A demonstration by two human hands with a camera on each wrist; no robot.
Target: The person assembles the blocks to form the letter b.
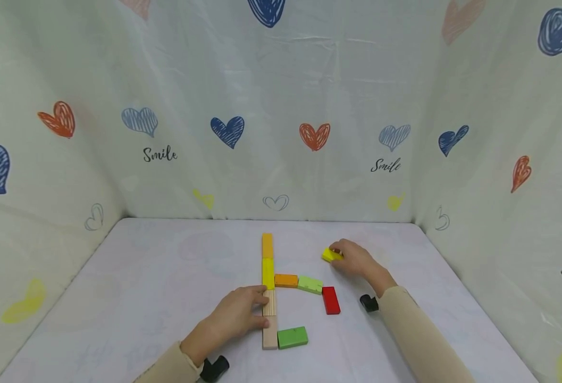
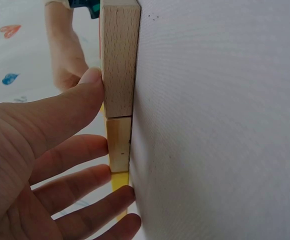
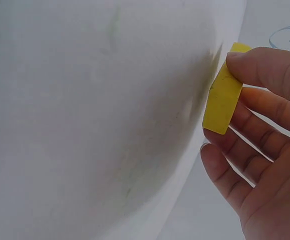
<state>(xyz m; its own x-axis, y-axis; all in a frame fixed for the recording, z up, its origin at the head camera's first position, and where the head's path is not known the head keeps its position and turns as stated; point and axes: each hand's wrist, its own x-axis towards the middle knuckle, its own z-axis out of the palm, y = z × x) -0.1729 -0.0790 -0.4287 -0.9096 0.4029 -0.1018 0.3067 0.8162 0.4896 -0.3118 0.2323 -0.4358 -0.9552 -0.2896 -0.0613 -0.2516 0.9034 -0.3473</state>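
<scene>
My right hand (image 1: 354, 259) pinches a yellow block (image 3: 224, 100) between thumb and fingers, at the right rear of the table. My left hand (image 1: 233, 314) lies along the left side of a straight column of blocks, its fingers extended and its fingertips touching the wooden side. From front to back the column has a plain beige block (image 1: 270, 336), a striped wooden block (image 1: 271, 303), a yellow block (image 1: 268, 272) and an orange-yellow block (image 1: 267, 246). In the left wrist view the thumb rests against the plain beige block (image 2: 120, 60).
Right of the column, an orange block (image 1: 286, 281), a light green block (image 1: 310, 284) and a red block (image 1: 331, 300) form a bending line. A darker green block (image 1: 293, 338) touches the column's front end. Heart-printed cloth (image 1: 357, 80) walls the white table (image 1: 156, 266) at back and sides.
</scene>
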